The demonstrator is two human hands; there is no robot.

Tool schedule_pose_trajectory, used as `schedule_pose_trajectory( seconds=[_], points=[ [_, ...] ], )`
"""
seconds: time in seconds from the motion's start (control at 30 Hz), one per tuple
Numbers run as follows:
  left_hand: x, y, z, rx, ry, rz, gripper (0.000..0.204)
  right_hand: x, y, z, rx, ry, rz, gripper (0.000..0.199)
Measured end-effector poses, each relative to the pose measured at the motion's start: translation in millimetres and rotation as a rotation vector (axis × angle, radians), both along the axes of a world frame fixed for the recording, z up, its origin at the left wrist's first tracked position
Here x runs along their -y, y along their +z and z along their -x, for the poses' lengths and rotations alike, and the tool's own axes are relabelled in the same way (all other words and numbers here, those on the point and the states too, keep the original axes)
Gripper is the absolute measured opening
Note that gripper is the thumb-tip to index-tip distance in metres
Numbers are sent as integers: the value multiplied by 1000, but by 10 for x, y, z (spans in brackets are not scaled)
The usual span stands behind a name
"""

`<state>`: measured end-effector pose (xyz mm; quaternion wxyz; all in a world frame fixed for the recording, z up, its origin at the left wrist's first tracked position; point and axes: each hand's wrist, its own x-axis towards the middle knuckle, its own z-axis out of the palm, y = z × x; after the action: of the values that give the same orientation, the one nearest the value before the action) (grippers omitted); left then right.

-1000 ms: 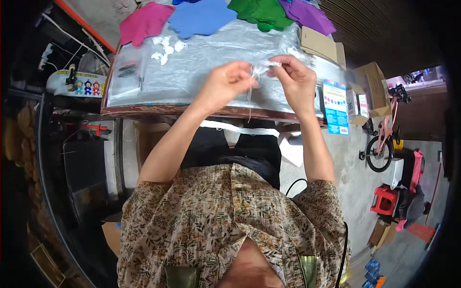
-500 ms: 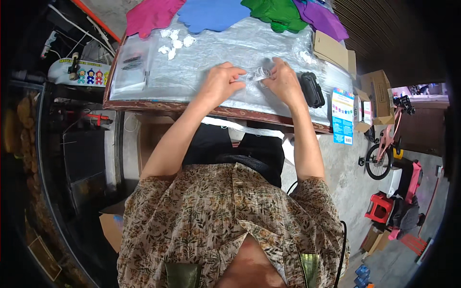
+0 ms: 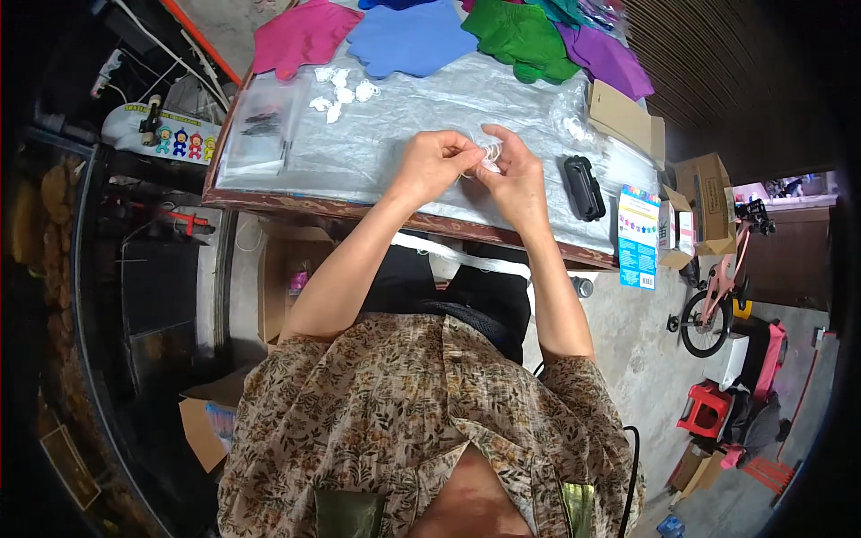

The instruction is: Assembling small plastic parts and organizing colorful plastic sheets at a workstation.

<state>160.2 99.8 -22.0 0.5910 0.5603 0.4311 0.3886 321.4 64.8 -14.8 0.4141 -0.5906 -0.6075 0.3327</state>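
Observation:
Over the near middle of the covered table, a small bundle of white string point(image 3: 490, 160) sits between my two hands. My left hand point(image 3: 438, 163) is closed, thumb and forefinger pinching at the bundle's left side. Gripping it from the right is my right hand point(image 3: 513, 177), with the forefinger raised and curled around the loops. Several similar white string bundles point(image 3: 343, 94) lie in a cluster farther left. Beyond my right hand, more white pieces in a clear plastic bag point(image 3: 574, 121) rest on the table.
Pink point(image 3: 300, 38), blue point(image 3: 411, 38), green point(image 3: 520, 40) and purple point(image 3: 608, 61) fabric pieces line the far edge. A black case point(image 3: 585, 188) lies right of my hands. Clear plastic sleeves point(image 3: 258, 134) lie left. A blue-and-white printed card point(image 3: 638, 238) and cardboard boxes point(image 3: 704, 202) stand at the right.
My hands have come together, and my left fingers now meet the white string that my right hand held apart from them. The whole view has shifted slightly.

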Motion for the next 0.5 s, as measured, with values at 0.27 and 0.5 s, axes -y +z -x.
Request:
schedule_pose_trajectory(
  seconds=[0.27, 0.5],
  points=[
    [128, 243, 195, 300, 90, 35, 41, 74, 442, 27, -567, 99, 34, 12],
    [223, 350, -10, 1047, -140, 674, 67, 228, 551, 235, 87, 305, -405, 23]
  ],
)
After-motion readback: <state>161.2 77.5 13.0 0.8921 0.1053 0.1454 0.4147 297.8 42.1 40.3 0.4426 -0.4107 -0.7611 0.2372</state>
